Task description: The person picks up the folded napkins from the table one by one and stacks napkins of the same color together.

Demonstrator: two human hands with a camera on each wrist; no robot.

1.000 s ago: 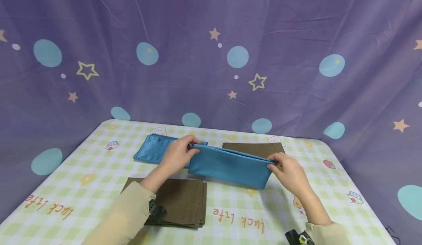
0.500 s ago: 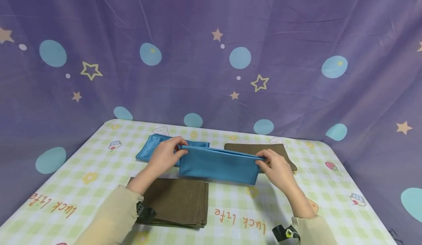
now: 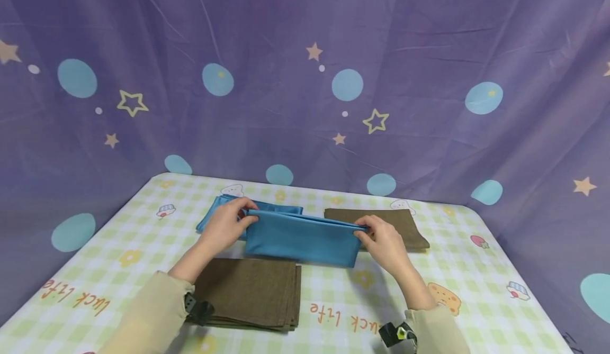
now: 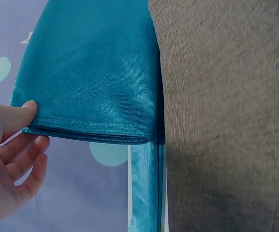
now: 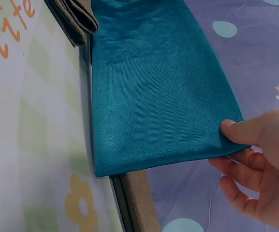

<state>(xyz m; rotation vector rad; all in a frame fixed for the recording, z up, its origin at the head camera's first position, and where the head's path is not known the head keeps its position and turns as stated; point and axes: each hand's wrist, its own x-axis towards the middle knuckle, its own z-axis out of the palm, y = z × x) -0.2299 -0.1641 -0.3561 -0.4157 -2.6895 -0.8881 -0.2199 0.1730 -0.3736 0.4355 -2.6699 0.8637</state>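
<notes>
A folded blue satin cloth [image 3: 302, 239] hangs above the table, stretched between both hands. My left hand [image 3: 224, 226] pinches its upper left corner between thumb and fingers, and the left wrist view shows the stitched, layered edge of the cloth [image 4: 91, 96]. At the upper right corner my right hand [image 3: 385, 242] pinches it the same way; in the right wrist view the thumb lies on top of the cloth [image 5: 163, 106]. Behind the left hand lies another folded blue cloth [image 3: 214, 212], partly hidden by the hand and the held cloth.
A stack of folded brown cloths [image 3: 252, 293] lies at the front, under the left forearm. Another folded brown cloth [image 3: 405, 227] lies at the back right, partly covered by the right hand. A checked tablecloth [image 3: 476, 290] covers the table, and a purple curtain [image 3: 286, 36] hangs behind.
Both hands have moved left with the blue cloth held between them. More of the back brown cloth now shows, and the held cloth overlaps more of the blue one lying behind.
</notes>
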